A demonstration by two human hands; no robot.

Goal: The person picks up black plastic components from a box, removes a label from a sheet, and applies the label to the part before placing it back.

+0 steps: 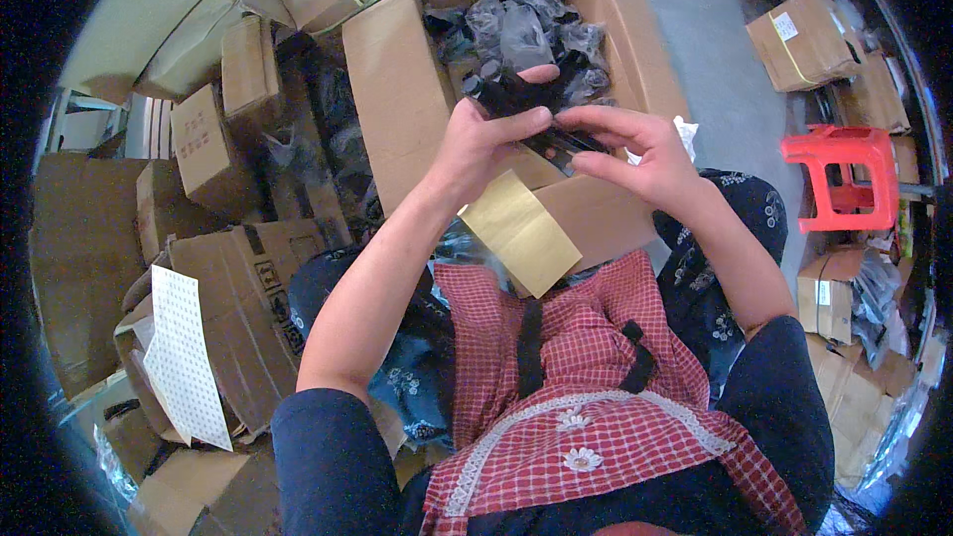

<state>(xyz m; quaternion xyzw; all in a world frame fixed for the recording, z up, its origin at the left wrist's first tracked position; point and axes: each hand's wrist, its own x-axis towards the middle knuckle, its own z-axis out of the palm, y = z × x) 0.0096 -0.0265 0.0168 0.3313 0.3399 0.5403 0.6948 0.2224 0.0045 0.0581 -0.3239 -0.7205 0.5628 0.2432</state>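
My left hand [486, 134] is closed around a black part [511, 96] with rounded, knob-like ends, held over the open cardboard box [397, 89]. Its exact kind is hard to make out. My right hand [640, 151] meets it from the other side, fingers and thumb around the dark lower end, the index fingertip close to my left thumb. Inside the box lie several dark items wrapped in clear plastic bags [526, 37]. A yellow sheet [521, 233] lies below my hands, over the box's near flap [606, 218].
Cardboard boxes [204, 149] are stacked along the left, with a white dotted sheet [186, 357] on one. A red plastic stool [844, 179] stands at the right, among more boxes [804, 40]. A red checked apron [566, 407] covers my lap.
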